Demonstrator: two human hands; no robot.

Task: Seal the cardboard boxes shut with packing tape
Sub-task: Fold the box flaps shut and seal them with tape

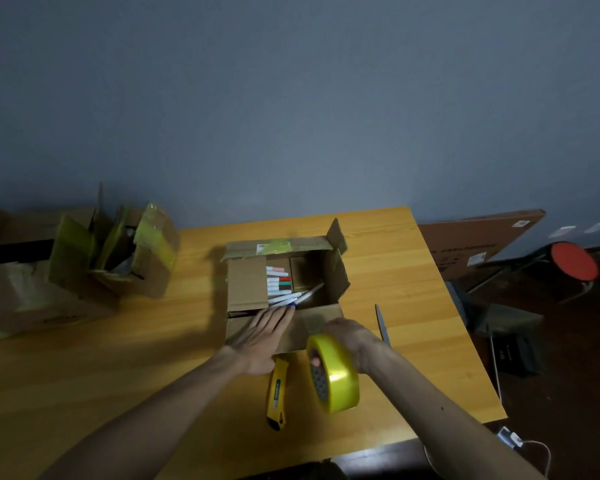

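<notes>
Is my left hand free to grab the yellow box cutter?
Probably yes: the left hand lies flat on the box flap, holding nothing, and the box cutter lies uncovered beside its wrist.

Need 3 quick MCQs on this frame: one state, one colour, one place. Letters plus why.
1. The middle box is: A taped shut; B open, with markers showing; C flattened.
2. The tape roll is: A brown; B clear; C yellow.
3. The utility knife lies: A inside the box; B on the table, on the near side of the box; C on the floor.

Answers:
1. B: the flaps stand apart and the markers are visible inside.
2. C: the roll gripped by the right hand is bright yellow.
3. B: it rests on the wood between the two forearms.
</notes>
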